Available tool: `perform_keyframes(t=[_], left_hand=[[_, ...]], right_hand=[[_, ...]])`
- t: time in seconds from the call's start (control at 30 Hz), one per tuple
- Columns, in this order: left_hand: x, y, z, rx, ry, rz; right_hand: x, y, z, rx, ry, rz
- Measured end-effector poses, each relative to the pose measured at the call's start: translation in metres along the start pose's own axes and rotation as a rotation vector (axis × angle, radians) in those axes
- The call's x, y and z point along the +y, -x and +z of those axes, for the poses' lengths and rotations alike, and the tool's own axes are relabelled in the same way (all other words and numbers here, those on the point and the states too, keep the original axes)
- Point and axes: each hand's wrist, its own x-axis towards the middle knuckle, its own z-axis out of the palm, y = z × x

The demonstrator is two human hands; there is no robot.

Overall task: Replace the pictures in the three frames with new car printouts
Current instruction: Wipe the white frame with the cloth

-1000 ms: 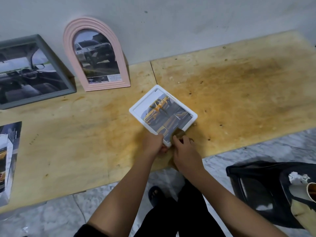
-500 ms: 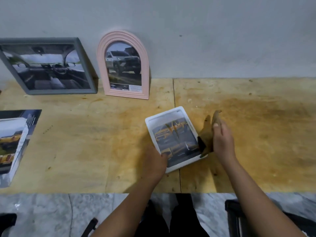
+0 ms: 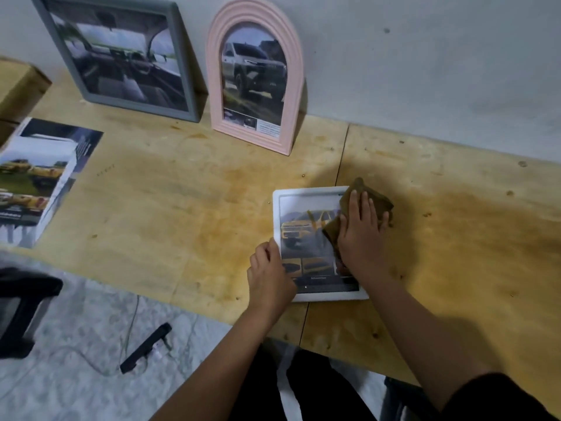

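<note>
A white frame [image 3: 306, 192] with a yellow-car picture lies flat on the wooden board [image 3: 182, 208]. My left hand [image 3: 268, 275] presses on its lower left edge and holds it down. My right hand [image 3: 361, 232] lies flat on a brown cloth [image 3: 376, 197] that rests on the frame's glass at its right side. A grey frame [image 3: 179, 56] with a car-interior picture and a pink arched frame [image 3: 294, 86] with a grey pickup picture lean against the wall behind.
A stack of car printouts [image 3: 33, 183] lies at the board's left end beside a cardboard box [image 3: 18, 86]. On the marble floor below lie a black stick-like object with a cable [image 3: 145, 347] and a black item [image 3: 21, 308] at the left edge.
My right hand picked up the brown cloth beside the frame and now presses it flat on the glass. The left hand shifted to the frame's left edge. The camera view swung right.
</note>
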Motion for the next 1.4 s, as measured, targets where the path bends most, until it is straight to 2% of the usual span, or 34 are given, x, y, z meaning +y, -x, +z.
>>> perform_keyframes(t=[0.17,0.33,0.53,0.63,0.77,0.87,1.0,1.1,1.2,1.27,1.33,1.4], left_hand=[[0.001,0.002,-0.003,0.012,-0.009,0.004],[-0.001,0.0,-0.003,-0.004,0.017,0.008],[-0.002,0.001,-0.001,-0.018,0.039,0.001],[0.0,0.002,-0.001,-0.025,0.039,-0.007],[0.003,0.002,0.0,-0.043,0.029,-0.013],[0.004,0.002,-0.001,-0.061,0.035,-0.016],[0.004,0.003,-0.002,-0.068,0.051,-0.02],[0.003,0.003,-0.002,-0.062,0.069,-0.02],[0.001,0.003,-0.002,-0.04,0.076,-0.006],[-0.002,0.004,0.0,-0.019,0.041,0.022],[-0.004,0.004,0.003,0.011,-0.003,0.043],[-0.003,0.005,0.01,0.026,-0.036,0.032]], right_hand=[[-0.006,-0.046,0.002,0.021,-0.044,-0.067],[-0.012,-0.06,0.002,0.016,-0.078,-0.363],[-0.053,-0.069,0.01,-0.197,-0.136,-0.678],[-0.062,-0.068,0.017,-0.246,-0.115,-0.796],[-0.054,-0.074,0.013,-0.3,0.033,-0.94],[-0.058,-0.073,0.006,-0.365,0.124,-0.971],[-0.06,-0.06,-0.001,-0.526,0.212,-1.108],[-0.06,-0.043,-0.019,-0.68,0.001,-0.983],[-0.05,-0.031,-0.048,-0.699,-0.268,-0.676],[-0.035,-0.02,-0.064,-0.529,-0.519,-0.472],[-0.015,-0.004,-0.068,-0.225,-0.731,-0.298],[0.0,0.009,-0.058,-0.024,-0.72,-0.189]])
